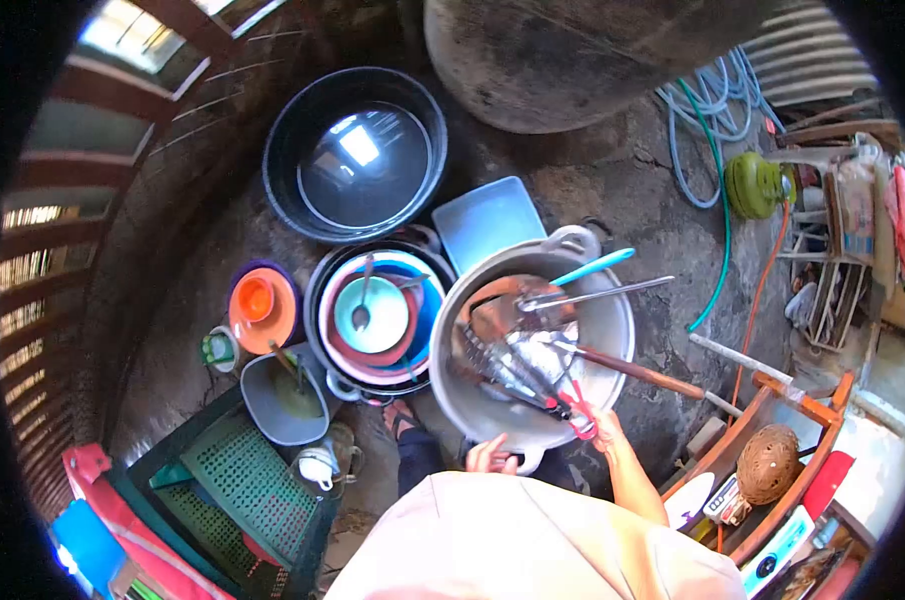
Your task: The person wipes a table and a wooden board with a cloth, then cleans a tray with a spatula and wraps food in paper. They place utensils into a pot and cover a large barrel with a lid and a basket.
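Down near the body, the left hand grips the pot's near rim, while the right hand closes on red-handled scissors inside; plates sit just left.

Person seen from above: pale pink top with short sleeves, arms bare below; dark navy trousers over the knees; strappy sandal on one foot; left hand and right hand bare, no gloves or jewellery visible
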`<state>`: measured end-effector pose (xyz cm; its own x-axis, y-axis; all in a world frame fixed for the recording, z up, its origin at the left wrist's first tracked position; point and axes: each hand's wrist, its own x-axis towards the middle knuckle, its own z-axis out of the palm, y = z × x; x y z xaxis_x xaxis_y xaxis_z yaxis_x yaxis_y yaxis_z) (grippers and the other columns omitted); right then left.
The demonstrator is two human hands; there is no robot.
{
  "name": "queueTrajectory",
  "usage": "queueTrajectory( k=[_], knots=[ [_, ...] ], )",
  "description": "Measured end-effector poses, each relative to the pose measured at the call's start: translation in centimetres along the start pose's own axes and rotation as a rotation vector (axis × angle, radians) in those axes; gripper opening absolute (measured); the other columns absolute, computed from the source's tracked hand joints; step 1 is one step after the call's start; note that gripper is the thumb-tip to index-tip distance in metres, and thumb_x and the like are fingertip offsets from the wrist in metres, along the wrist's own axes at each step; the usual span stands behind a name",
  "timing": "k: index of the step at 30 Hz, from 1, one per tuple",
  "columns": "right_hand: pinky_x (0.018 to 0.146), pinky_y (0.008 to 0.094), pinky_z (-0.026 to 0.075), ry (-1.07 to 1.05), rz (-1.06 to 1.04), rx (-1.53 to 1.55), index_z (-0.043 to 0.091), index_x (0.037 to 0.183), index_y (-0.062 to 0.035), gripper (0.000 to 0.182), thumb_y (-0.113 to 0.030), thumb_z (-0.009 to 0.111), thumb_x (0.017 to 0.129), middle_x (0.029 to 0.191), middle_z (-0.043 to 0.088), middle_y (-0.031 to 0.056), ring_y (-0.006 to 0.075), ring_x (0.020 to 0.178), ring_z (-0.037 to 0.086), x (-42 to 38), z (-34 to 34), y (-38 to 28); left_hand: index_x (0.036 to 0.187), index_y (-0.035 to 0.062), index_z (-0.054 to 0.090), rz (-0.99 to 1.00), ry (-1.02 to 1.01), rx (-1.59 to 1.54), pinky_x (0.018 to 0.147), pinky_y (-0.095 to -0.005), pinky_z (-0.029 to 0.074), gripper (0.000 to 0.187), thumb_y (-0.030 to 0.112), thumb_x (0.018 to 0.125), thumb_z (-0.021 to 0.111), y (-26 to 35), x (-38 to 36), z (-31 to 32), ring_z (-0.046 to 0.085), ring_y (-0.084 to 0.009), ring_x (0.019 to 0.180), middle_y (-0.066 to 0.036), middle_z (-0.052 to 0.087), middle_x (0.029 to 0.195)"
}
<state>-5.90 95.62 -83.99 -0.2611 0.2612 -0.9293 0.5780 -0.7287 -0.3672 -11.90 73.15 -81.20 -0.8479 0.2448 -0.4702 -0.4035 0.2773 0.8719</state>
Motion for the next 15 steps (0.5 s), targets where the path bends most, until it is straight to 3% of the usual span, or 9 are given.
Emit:
queueTrajectory(
  k=[1,2,4,5,6,8,12,14,15],
  knots=[
    [0.075,0.0326,0.046,0.062,-0.003,0.098,0.055,0.102,0.0019,0.033,-0.021,0.058,0.078,0.100,0.057,0.0094,0.0190,0.087,0.056,1.3,-1.7,0.2,0.110,0.0073,0.053,0.125,0.063,0.025,0.064,-0.0295,0.049,0.043,0.013,0.070,0.065,-1.5,-0.2,-0.3,0.058,-0.0193,0.075,-0.013,0.053,0.098],
    [0.073,0.0330,0.047,0.100,-0.022,0.152,0.055,0.103,0.0012,0.031,-0.019,0.054,0.080,0.101,0.056,0.0096,0.0186,0.088,0.055,3.0,-2.9,0.0,0.110,0.0073,0.053,0.126,0.053,0.035,0.064,-0.0295,0.049,0.043,0.013,0.070,0.065,-3.8,-0.3,-1.8,0.058,-0.0193,0.075,-0.013,0.053,0.098],
    [0.074,0.0324,0.046,0.112,-0.068,0.236,0.055,0.103,0.0008,0.030,-0.019,0.053,0.081,0.100,0.056,0.0090,0.0184,0.088,0.055,7.6,-5.6,0.1,0.103,0.0033,0.057,0.198,-0.247,0.192,0.065,-0.0288,0.047,0.038,0.012,0.067,0.065,-8.3,0.1,-6.4,0.057,-0.0201,0.072,-0.011,0.059,0.087],
    [0.074,0.0318,0.046,0.125,-0.113,0.308,0.055,0.103,0.0005,0.028,-0.018,0.052,0.082,0.098,0.057,0.0084,0.0182,0.088,0.055,9.8,-6.6,0.0,0.101,0.0032,0.058,0.000,-0.241,0.167,0.070,-0.0310,0.046,0.040,0.016,0.065,0.068,-6.5,-0.3,-7.7,0.055,-0.0221,0.078,-0.012,0.057,0.091],
    [0.074,0.0310,0.045,0.132,-0.164,0.383,0.055,0.102,-0.0005,0.026,-0.017,0.051,0.082,0.096,0.057,0.0073,0.0175,0.087,0.054,11.9,-6.9,-0.6,0.102,0.0051,0.058,0.231,-0.095,0.527,0.079,-0.0328,0.042,0.043,0.019,0.063,0.069,-5.0,-1.5,-8.0,0.051,-0.0241,0.089,-0.013,0.054,0.097],
    [0.070,0.0299,0.045,0.149,-0.244,0.535,0.056,0.098,-0.0003,0.023,-0.015,0.051,0.082,0.091,0.058,0.0066,0.0162,0.082,0.055,16.7,-6.8,-2.4,0.102,0.0079,0.057,0.154,0.012,0.783,0.086,-0.0374,0.034,0.045,0.025,0.062,0.069,-3.4,-3.1,-9.2,0.045,-0.0271,0.096,-0.012,0.051,0.101],
    [0.063,0.0287,0.044,0.107,-0.358,0.656,0.057,0.095,-0.0014,0.020,-0.015,0.050,0.083,0.085,0.058,0.0044,0.0145,0.075,0.056,25.3,-6.3,-6.8,0.097,0.0088,0.059,0.061,0.048,0.960,0.081,-0.0368,0.036,0.041,0.031,0.064,0.066,-4.2,-5.2,-9.9,0.046,-0.0265,0.092,-0.011,0.052,0.097],
    [0.062,0.0274,0.044,0.132,-0.380,0.696,0.057,0.094,-0.0027,0.018,-0.016,0.051,0.083,0.083,0.058,0.0036,0.0137,0.073,0.055,28.5,-5.4,-9.3,0.090,0.0107,0.063,-0.389,0.270,0.633,0.080,-0.0332,0.036,0.033,0.033,0.066,0.063,-7.4,-7.1,-10.1,0.047,-0.0231,0.089,-0.007,0.056,0.088],
    [0.062,0.0267,0.044,0.161,-0.384,0.717,0.057,0.093,-0.0032,0.017,-0.016,0.052,0.083,0.083,0.058,0.0035,0.0134,0.073,0.055,29.8,-4.7,-10.8,0.090,0.0107,0.063,-0.393,0.274,0.639,0.080,-0.0332,0.036,0.033,0.033,0.066,0.063,-8.7,-7.4,-9.9,0.047,-0.0231,0.089,-0.007,0.056,0.088]
  ],
)
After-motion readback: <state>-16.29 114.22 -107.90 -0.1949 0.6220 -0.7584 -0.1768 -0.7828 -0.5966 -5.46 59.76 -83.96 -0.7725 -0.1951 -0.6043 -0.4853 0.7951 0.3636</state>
